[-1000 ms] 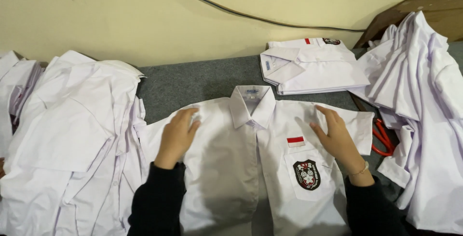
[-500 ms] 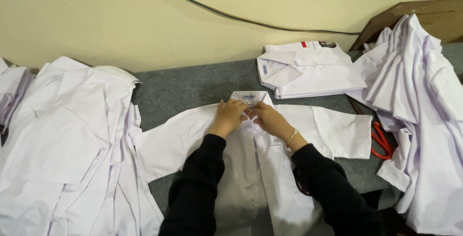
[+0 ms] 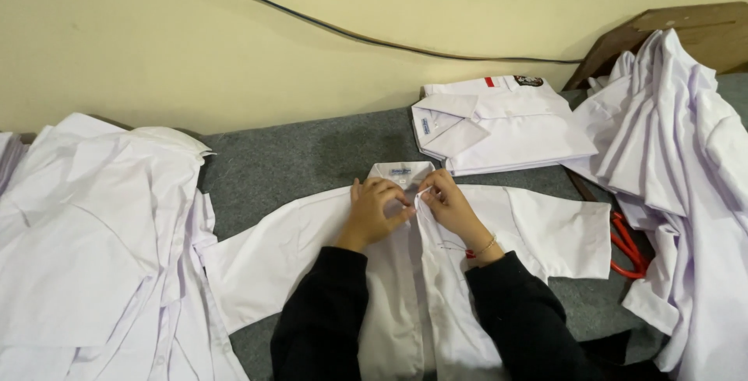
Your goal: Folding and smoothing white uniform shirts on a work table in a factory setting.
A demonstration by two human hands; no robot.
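Note:
A white short-sleeved shirt (image 3: 273,260) lies face up on the grey felt surface (image 3: 304,155), sleeves spread to both sides. My left hand (image 3: 372,211) and my right hand (image 3: 450,208) meet at the top of its front, just under the collar (image 3: 400,171). Both pinch the front edges of the shirt together there. My black sleeves cover much of the shirt's body, and its chest badge is hidden under my right arm.
A folded white shirt stack (image 3: 499,124) sits behind, near the cream wall. A heap of loose white shirts (image 3: 86,248) lies at the left, another heap (image 3: 686,194) at the right over a red hanger (image 3: 627,248). A brown board (image 3: 670,26) leans at the back right.
My hands left the shirt's shoulders and came together at the collar, where they now pinch the front. My view has tilted a little lower.

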